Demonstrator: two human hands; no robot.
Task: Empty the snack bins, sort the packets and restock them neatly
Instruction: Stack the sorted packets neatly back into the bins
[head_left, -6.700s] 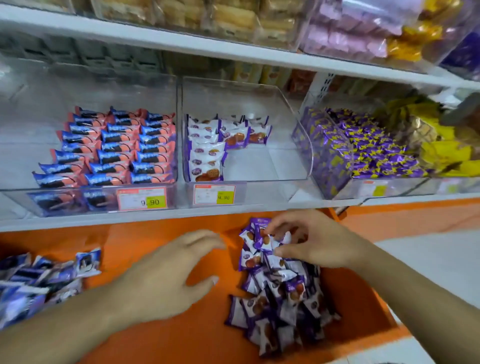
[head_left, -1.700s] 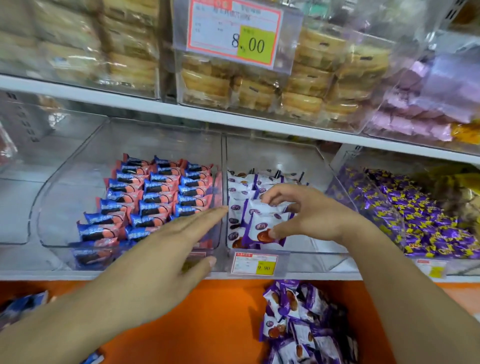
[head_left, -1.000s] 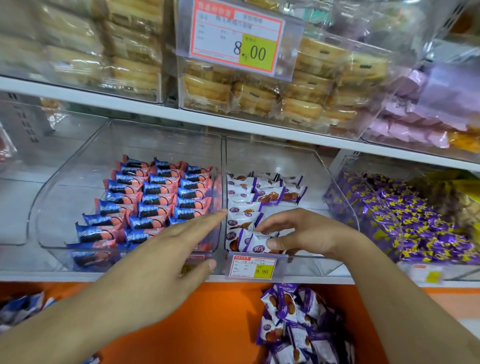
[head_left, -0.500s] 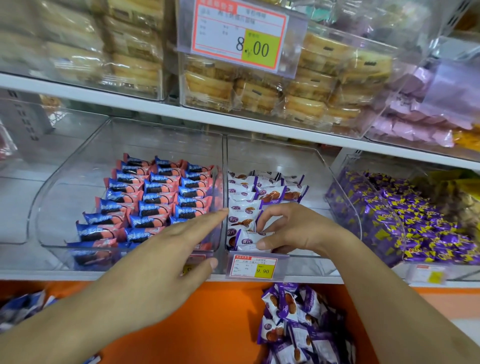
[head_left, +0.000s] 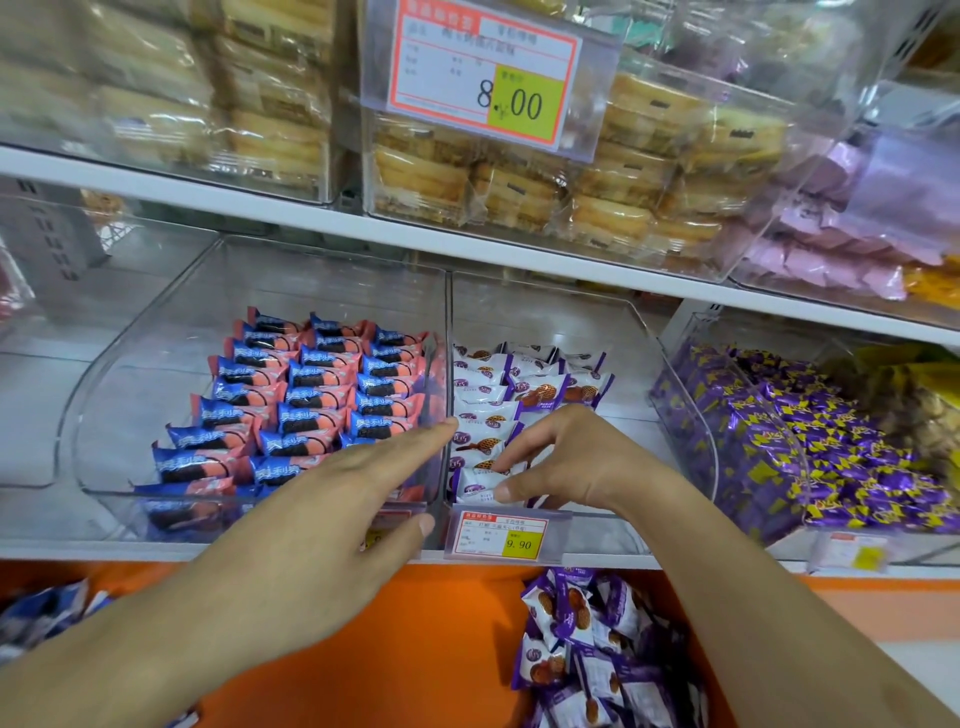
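Right hand (head_left: 571, 462) pinches front packet (head_left: 475, 483)

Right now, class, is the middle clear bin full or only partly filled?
Partly filled. The middle bin holds white-and-purple packets along its left side and back, while its right floor shows bare.

Head view: looked forward and slightly down, close to the shelf (head_left: 467, 558); bins (head_left: 550, 322) at 12 o'clock.

Left bin packets (head_left: 311, 395): blue and salmon-red. Middle bin packets (head_left: 498, 400): white with purple edges. Right bin wrappers (head_left: 810, 447): purple with yellow marks. Ledge (head_left: 415, 649): orange.
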